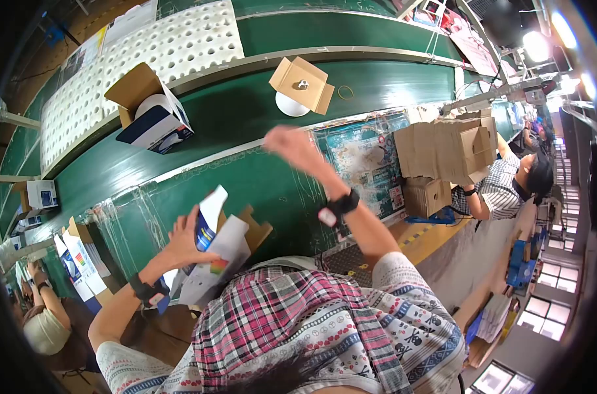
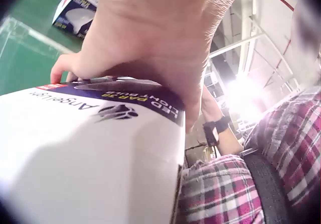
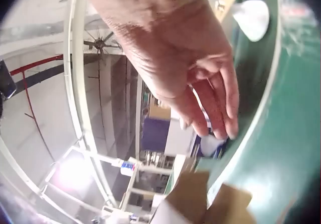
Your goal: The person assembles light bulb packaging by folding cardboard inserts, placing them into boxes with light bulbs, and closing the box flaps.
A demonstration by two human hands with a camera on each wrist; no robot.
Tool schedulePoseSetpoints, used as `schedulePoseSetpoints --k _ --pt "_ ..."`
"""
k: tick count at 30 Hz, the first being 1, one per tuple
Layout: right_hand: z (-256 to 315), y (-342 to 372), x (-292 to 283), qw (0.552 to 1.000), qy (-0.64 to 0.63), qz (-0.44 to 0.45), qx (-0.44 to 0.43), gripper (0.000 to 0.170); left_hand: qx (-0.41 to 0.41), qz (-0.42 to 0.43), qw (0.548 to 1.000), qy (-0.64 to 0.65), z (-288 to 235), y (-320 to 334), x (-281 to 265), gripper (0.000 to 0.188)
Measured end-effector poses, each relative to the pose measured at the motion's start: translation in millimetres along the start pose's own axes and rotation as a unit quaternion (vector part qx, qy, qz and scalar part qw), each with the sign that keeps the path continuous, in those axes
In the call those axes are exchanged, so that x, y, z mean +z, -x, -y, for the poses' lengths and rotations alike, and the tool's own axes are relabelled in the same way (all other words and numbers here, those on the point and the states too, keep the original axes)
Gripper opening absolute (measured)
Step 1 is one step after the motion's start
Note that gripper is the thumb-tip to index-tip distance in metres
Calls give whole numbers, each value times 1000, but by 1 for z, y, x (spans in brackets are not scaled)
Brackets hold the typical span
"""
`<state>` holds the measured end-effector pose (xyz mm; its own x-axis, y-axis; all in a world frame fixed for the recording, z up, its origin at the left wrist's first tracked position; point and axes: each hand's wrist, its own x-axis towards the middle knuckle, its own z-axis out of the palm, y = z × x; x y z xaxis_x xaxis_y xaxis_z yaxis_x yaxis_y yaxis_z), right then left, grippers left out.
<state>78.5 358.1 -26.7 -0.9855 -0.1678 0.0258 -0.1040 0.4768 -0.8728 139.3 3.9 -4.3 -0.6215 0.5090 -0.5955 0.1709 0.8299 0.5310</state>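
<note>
My left hand (image 1: 183, 243) grips a white and blue LED bulb box (image 1: 229, 240) close to my body, fingers over one side. In the left wrist view the box's white face (image 2: 100, 154) and printed edge show, with the left hand (image 2: 150, 38) across its top. Brown cardboard flaps stick out at its open end. My right hand (image 1: 295, 150) hangs above the bench with nothing in it, fingers loosely extended in the right wrist view. Beyond it, a white bulb (image 1: 290, 105) lies on the green belt, its base poking through a brown cardboard insert (image 1: 311, 82).
Another open bulb box (image 1: 157, 134) with a white bulb inside stands on the belt. A white foam sheet with holes (image 1: 174, 46) lies behind it. Stacked cardboard inserts (image 1: 436, 154) stand at right near another person (image 1: 502, 187). Flattened boxes (image 1: 78, 262) are at left.
</note>
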Motion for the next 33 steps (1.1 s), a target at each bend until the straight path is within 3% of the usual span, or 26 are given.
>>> schedulePoseSetpoints --k 1,3,6,9,12,16,21,23,25,27,33 --pt "-12 -18 -21 996 59 -69 26 17 7 -35 999 -2 -1 -4 -9 127" --pt "-43 -51 -45 936 244 -252 -35 21 -5 -86 995 -42 -9 -14 -23 126" --pt "-72 -80 -61 924 298 -218 -101 25 16 -144 983 -111 -13 -32 -27 124" --pt "-100 -96 -56 958 250 -128 -54 26 9 -181 974 -138 -12 -49 -18 120" --pt "-86 -93 -52 963 243 -117 19 23 24 -235 963 -133 -8 -60 -6 118" --pt "-32 -60 -42 978 79 -189 28 20 38 -281 950 -130 -9 -62 -2 118" --pt "-31 -27 -9 976 -153 -54 148 22 50 -304 944 -119 -11 -58 2 115" --pt "-12 -24 -1 985 -97 -36 138 22 57 -298 946 -114 -13 -56 0 115" --pt "-1 -25 8 996 73 -35 19 24 53 -291 949 -112 -14 -56 -1 115" --pt "2 -27 26 983 185 -16 -11 22 36 -281 953 -110 -14 -55 0 116" --pt "-27 -22 46 986 162 -27 -9 24 31 -289 948 -130 -16 -52 10 114"
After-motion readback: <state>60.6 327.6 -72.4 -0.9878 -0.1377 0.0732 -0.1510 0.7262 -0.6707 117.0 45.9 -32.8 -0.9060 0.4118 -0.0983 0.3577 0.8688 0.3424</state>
